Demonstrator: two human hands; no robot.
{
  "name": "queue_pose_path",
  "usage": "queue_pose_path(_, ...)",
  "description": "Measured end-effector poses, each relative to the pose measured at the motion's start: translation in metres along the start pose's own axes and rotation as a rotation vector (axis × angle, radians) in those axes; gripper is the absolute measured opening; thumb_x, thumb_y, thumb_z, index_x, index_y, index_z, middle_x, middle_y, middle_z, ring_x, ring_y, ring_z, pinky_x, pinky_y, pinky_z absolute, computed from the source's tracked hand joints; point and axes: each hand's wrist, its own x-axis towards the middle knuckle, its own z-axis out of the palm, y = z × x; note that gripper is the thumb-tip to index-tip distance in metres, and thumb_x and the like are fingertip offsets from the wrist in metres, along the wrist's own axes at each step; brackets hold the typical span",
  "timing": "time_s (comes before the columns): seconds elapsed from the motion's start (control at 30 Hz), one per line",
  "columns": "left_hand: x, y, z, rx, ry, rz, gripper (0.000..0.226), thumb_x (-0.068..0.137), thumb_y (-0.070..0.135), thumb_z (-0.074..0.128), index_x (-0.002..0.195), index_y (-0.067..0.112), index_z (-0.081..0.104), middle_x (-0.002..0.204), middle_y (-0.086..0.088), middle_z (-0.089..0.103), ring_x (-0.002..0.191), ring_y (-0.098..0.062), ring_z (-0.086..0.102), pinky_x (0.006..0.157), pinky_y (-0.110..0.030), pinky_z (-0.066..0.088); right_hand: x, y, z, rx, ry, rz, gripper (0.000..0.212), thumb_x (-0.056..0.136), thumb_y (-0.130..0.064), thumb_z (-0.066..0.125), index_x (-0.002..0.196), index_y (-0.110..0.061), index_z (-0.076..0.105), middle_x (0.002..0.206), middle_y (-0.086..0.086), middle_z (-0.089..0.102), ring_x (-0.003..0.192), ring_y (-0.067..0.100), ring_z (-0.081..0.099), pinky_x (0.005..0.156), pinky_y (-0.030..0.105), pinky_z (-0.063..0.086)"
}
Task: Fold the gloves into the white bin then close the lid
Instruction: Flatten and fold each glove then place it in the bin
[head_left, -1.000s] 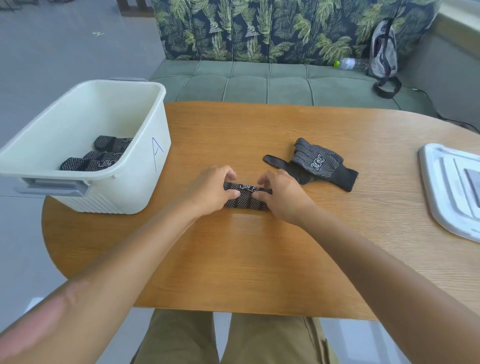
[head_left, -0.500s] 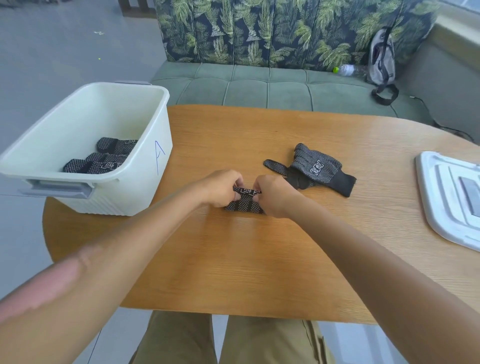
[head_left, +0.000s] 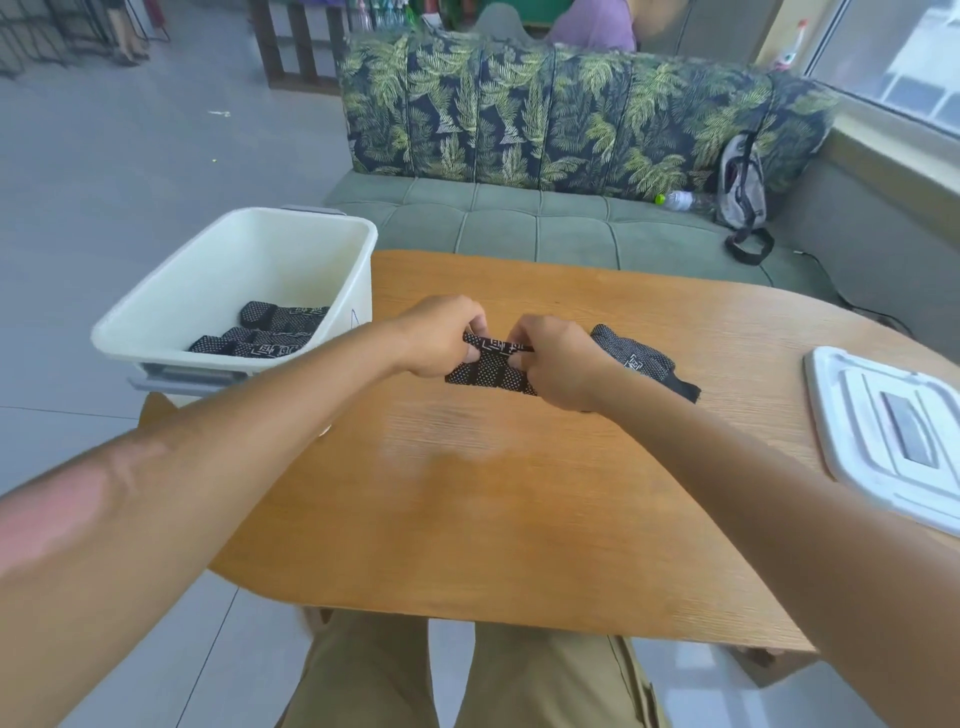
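**Both hands pinch a half-folded glove at mid-table**

The folded glove (head_left: 491, 371), black with white dots, sits near the middle of the wooden table (head_left: 519, 519), its top edge raised off the surface. The left hand (head_left: 436, 338) pinches that edge from the 9 o'clock side and the right hand (head_left: 558, 364) from 3 o'clock; both have fingers curled tightly on the fabric. The knuckles hide the glove's two ends, so its fold lines cannot be fully read.

At 3 o'clock of the pair of hands lies a second glove (head_left: 644, 364), partly covered by the right wrist; only its cuff and part of its back show.

At 10 o'clock stands the white bin (head_left: 156, 322), open, overhanging the table's left edge. Folded gloves in the bin (head_left: 270, 332) lie on its floor; how many cannot be told. The near wall hides their lower parts.

The lid (head_left: 893, 431) rests at 3 o'clock near the table's right edge, cut off by the frame.

Bare tabletop stretches from the hands toward 6 o'clock. Beyond the far edge, at 12 o'clock, is a green sofa (head_left: 545, 223) with a backpack (head_left: 740, 187) and a bottle (head_left: 675, 199).
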Motion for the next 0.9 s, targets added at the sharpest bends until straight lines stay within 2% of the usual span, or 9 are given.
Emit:
queue_pose_path(0.03, -0.003, 0.0, -0.008, 0.0, 0.01, 0.005, 0.022, 0.096, 0.017, 0.064, 0.118, 0.016, 0.063, 0.126, -0.009, 0.061, 0.111, -0.026, 0.058, 0.086, -0.032, 0.047, 0.0, -0.006, -0.006, 0.0, 0.01, -0.009, 0.016, 0.1, -0.015, 0.05, 0.114, -0.011, 0.055, 0.101, 0.006, 0.055, 0.074, 0.016, 0.05, 0.042, 0.02, 0.041)
queue_pose_path(0.07, -0.006, 0.0, -0.015, -0.001, 0.018, 0.01, 0.022, 0.096, 0.016, 0.064, 0.118, 0.015, 0.064, 0.125, -0.009, 0.062, 0.108, -0.025, 0.059, 0.08, -0.032, 0.048, 0.0, -0.012, -0.01, -0.004, 0.023, -0.024, 0.015, 0.1, -0.015, 0.05, 0.114, -0.011, 0.055, 0.101, 0.006, 0.055, 0.075, 0.017, 0.051, 0.043, 0.02, 0.042)
queue_pose_path(0.13, -0.011, -0.002, -0.03, 0.007, 0.041, 0.023, 0.02, 0.097, 0.016, 0.064, 0.117, 0.015, 0.063, 0.122, -0.009, 0.062, 0.092, -0.022, 0.058, 0.06, -0.026, 0.041, 0.003, -0.025, -0.017, -0.023, 0.055, -0.057, 0.015, 0.099, -0.015, 0.051, 0.113, -0.011, 0.056, 0.102, 0.007, 0.058, 0.089, 0.023, 0.056, 0.063, 0.028, 0.044)
queue_pose_path(0.23, -0.018, -0.011, -0.051, 0.02, 0.074, 0.032, 0.017, 0.097, 0.016, 0.063, 0.114, 0.018, 0.063, 0.114, -0.008, 0.066, 0.068, -0.011, 0.052, 0.047, -0.018, 0.033, 0.009, -0.045, -0.027, -0.045, 0.07, -0.093, 0.015, 0.099, -0.016, 0.052, 0.112, -0.01, 0.057, 0.102, 0.007, 0.06, 0.09, 0.023, 0.054, 0.071, 0.03, 0.043)
queue_pose_path(0.37, -0.029, -0.034, -0.079, -0.029, 0.12, 0.053, 0.017, 0.095, 0.016, 0.066, 0.111, 0.021, 0.063, 0.116, -0.008, 0.064, 0.086, -0.018, 0.057, 0.065, -0.026, 0.041, 0.019, -0.074, -0.038, -0.066, 0.082, -0.161, 0.016, 0.1, -0.016, 0.051, 0.113, -0.009, 0.059, 0.103, 0.008, 0.06, 0.09, 0.023, 0.053, 0.07, 0.03, 0.041)
queue_pose_path(0.5, -0.038, -0.06, -0.106, -0.053, 0.148, 0.057, 0.017, 0.095, 0.015, 0.067, 0.11, 0.022, 0.064, 0.11, -0.004, 0.065, 0.074, -0.01, 0.052, 0.064, -0.027, 0.039, 0.038, -0.102, -0.038, -0.068, 0.123, -0.231, 0.015, 0.1, -0.015, 0.051, 0.113, -0.009, 0.057, 0.101, 0.006, 0.055, 0.089, 0.021, 0.049, 0.069, 0.029, 0.036)
queue_pose_path(0.63, -0.043, -0.089, -0.128, -0.092, 0.168, 0.026, 0.016, 0.095, 0.012, 0.066, 0.107, 0.023, 0.064, 0.11, -0.011, 0.068, 0.08, -0.022, 0.055, 0.073, -0.034, 0.044, 0.063, -0.131, -0.032, -0.065, 0.15, -0.288, 0.018, 0.099, -0.015, 0.053, 0.116, -0.01, 0.055, 0.102, 0.003, 0.051, 0.09, 0.019, 0.046, 0.071, 0.028, 0.034)
queue_pose_path(0.77, -0.045, -0.127, -0.145, -0.123, 0.192, -0.033, 0.018, 0.096, 0.013, 0.065, 0.112, 0.021, 0.063, 0.116, -0.017, 0.065, 0.072, -0.024, 0.051, 0.061, -0.029, 0.041, 0.096, -0.162, -0.021, -0.107, 0.151, -0.346, 0.02, 0.099, -0.017, 0.053, 0.117, -0.009, 0.056, 0.109, 0.007, 0.054, 0.093, 0.02, 0.046, 0.072, 0.028, 0.034)
queue_pose_path(0.9, -0.04, -0.154, -0.15, -0.135, 0.239, -0.075, 0.02, 0.097, 0.01, 0.063, 0.116, 0.016, 0.062, 0.113, -0.006, 0.062, 0.061, -0.012, 0.047, 0.048, -0.018, 0.037, 0.123, -0.183, -0.009, -0.123, 0.12, -0.353, 0.019, 0.099, -0.017, 0.054, 0.116, -0.008, 0.056, 0.11, 0.009, 0.056, 0.095, 0.024, 0.054, 0.072, 0.031, 0.042)
